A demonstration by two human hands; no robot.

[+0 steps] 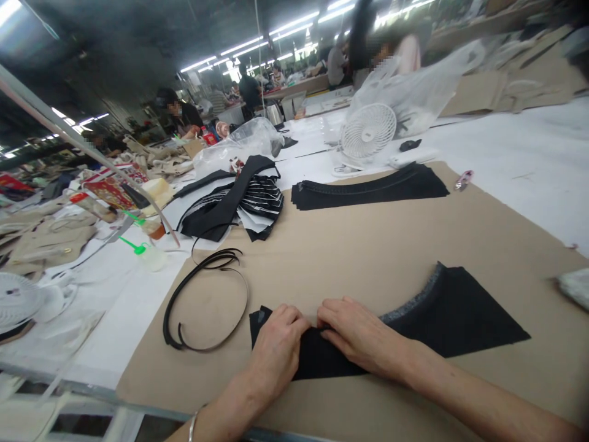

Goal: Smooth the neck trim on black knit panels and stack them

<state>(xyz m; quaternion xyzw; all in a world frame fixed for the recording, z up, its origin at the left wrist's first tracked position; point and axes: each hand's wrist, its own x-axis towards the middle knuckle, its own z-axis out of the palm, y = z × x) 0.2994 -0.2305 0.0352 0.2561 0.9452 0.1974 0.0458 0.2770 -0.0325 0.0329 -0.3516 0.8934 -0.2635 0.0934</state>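
A black fabric piece [460, 313] with a curved grey edge lies on the tan board [368, 245] near the front edge. My left hand [278, 344] rests curled on its left end, fingers pressed down on the cloth. My right hand [356, 334] lies beside it, fingers bent and pinching the cloth's upper edge. The fingertips of both hands nearly meet. A thin black strap loop [207, 307] lies just left of my left hand.
A stack of black curved pieces [368, 187] and a heap of black and striped pieces [234, 205] lie farther back. Small white fans [367, 132] [18, 298], glue bottles with green tips [145, 252], and plastic bags [248, 141] stand around. Other people work at the far tables.
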